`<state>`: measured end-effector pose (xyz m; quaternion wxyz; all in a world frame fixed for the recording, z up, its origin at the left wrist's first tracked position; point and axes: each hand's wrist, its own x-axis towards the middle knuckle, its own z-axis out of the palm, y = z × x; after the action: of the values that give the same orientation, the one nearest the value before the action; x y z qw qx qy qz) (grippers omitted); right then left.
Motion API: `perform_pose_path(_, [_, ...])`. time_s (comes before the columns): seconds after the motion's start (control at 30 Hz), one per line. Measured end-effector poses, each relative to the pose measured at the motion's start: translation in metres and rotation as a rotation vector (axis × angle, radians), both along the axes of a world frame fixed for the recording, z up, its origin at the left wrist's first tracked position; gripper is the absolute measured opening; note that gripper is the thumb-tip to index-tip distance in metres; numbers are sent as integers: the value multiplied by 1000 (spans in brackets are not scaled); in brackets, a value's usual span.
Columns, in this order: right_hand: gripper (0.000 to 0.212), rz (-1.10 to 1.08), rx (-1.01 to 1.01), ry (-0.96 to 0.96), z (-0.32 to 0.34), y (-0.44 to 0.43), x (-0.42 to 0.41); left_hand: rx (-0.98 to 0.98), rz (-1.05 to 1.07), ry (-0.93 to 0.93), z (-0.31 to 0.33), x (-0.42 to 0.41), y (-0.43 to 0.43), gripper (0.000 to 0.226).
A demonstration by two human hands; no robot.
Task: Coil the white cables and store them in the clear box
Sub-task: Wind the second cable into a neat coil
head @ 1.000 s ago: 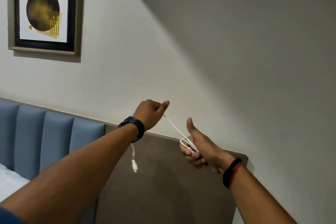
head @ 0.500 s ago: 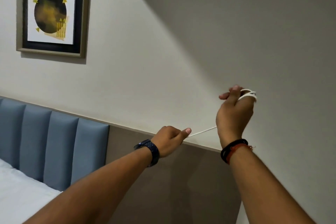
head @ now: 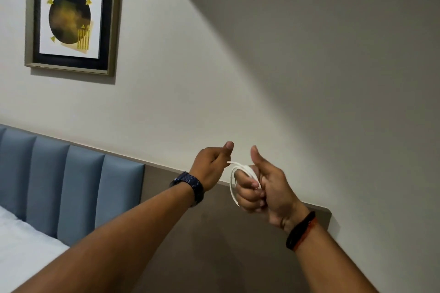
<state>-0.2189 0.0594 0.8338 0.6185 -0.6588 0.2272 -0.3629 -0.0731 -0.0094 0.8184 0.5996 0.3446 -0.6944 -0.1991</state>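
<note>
A thin white cable (head: pixel 234 182) is wound in a few loops around the curled fingers of my right hand (head: pixel 266 188), thumb pointing up. My left hand (head: pixel 210 165), with a dark watch on its wrist, is closed just left of the right hand and pinches the cable's free end, which runs a short way between the two hands. Both hands are raised in front of the wall. The cable's plug is hidden. No clear box is in view.
A blue padded headboard (head: pixel 71 188) and a brown panel (head: pixel 214 233) run along the wall below my hands. White bedding (head: pixel 21 250) lies at the lower left. A framed picture (head: pixel 71 16) hangs at the upper left.
My right hand came down from its raised position and turned thumb up, adding a loop. My left hand rose and closed in on it, so the free stretch of cable is much shorter.
</note>
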Motion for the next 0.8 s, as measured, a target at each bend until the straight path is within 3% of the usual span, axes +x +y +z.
perform_pose_path(0.07, [59, 74, 44, -207, 4, 2, 4, 38, -83, 54, -5, -10, 6, 65])
perform_pose_path(0.2, [54, 55, 34, -449, 9, 2, -1, 68, -229, 123, -10, -26, 15, 31])
perform_pose_path(0.43, [53, -279, -78, -665, 21, -3, -13, 110, -335, 76, -16, -37, 25, 11])
perform_pose_path(0.5, [51, -420, -107, -690, 24, -6, -12, 159, -357, 54, -19, -39, 27, 8])
perform_pose_path(0.63, [48, -689, -164, -666, 23, -12, -8, 196, -321, -38, -22, -41, 30, 21])
perform_pose_path(0.8, [50, -757, -134, -680, 19, -18, -12, 154, -203, 110, -23, -41, 34, 21])
